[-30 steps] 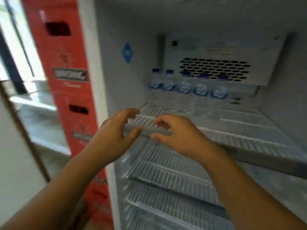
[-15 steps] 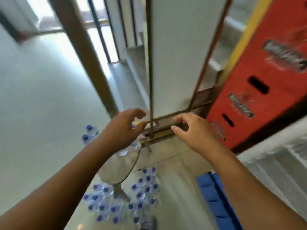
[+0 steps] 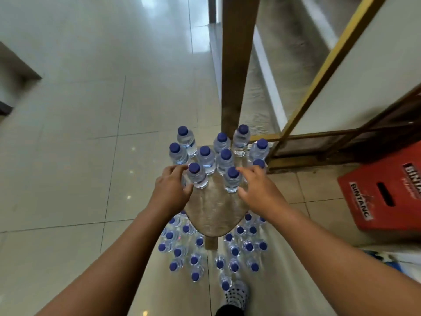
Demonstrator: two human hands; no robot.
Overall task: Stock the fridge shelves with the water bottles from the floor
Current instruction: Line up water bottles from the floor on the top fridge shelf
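Reaching: both hands over the stool (image 3: 213, 208)
Left hand (image 3: 169, 190): open, fingers beside a bottle (image 3: 197, 177), gripping nothing
Right hand (image 3: 256, 190): open, empty, beside another bottle (image 3: 232, 182)
More bottles (image 3: 193, 261): floor (image 3: 68, 156), below stool's near edge

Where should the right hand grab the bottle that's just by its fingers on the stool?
Wrap the right hand round the clear body of the near-right bottle, below the blue cap, coming in from its right side. It stands upright at the front of the group on the stool, and that side faces the open hand, while other bottles crowd behind it.
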